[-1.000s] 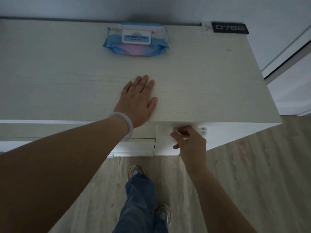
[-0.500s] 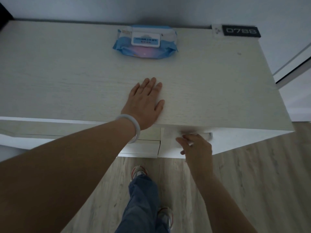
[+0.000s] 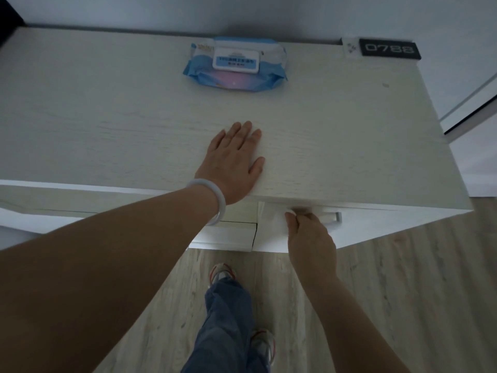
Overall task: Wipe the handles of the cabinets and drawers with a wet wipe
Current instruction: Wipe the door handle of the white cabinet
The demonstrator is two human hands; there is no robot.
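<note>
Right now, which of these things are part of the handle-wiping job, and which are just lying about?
Part of the job:
- right hand, pressing a wet wipe to the handle
- drawer handle on the cabinet front
- pack of wet wipes, lid closed, at the back of the top
- left hand, flat on the cabinet top

Just lying about:
- black number plate reading 0788
- white bangle on the left wrist

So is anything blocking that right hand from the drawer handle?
Nothing visible. The right hand is already at the handle, fingers curled over a white wipe on the bar. Only the cabinet top overhangs above.
</note>
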